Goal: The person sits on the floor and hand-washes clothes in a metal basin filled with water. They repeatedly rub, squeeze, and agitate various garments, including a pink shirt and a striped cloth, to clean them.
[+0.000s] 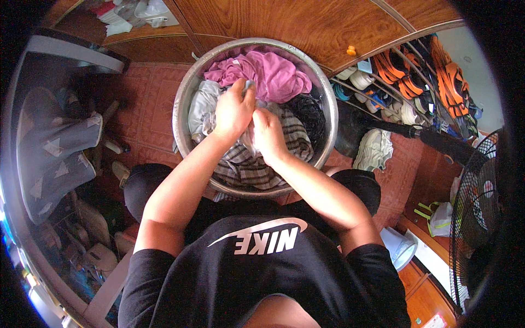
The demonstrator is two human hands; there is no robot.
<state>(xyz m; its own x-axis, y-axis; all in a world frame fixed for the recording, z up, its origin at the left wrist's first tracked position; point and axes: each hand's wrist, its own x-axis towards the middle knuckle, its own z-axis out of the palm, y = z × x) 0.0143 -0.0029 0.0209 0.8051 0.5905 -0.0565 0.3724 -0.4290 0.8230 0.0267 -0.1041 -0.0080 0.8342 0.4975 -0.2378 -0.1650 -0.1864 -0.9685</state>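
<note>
Before me stands a round metal basin [179, 88] holding wet clothes. My left hand [233, 111] is closed over a pale wet cloth [247, 141], and a small grey-blue bit shows at its fingertips. Just right of it and lower, my right hand [268, 133] grips the same cloth, which hangs between the two; much of it is hidden by my fingers. Pink fabric [275, 74] is heaped at the far side. White fabric [205, 102] lies at the left, a black garment [309, 117] at the right, and a plaid garment [254, 166] beneath my hands.
A wooden cabinet [279, 20] rises right behind the basin. To the right are a shoe rack [404, 82], white sneakers [374, 149] on the tiled floor [154, 106], and a black fan [471, 197]. A pale blue bucket [400, 246] is near my right elbow.
</note>
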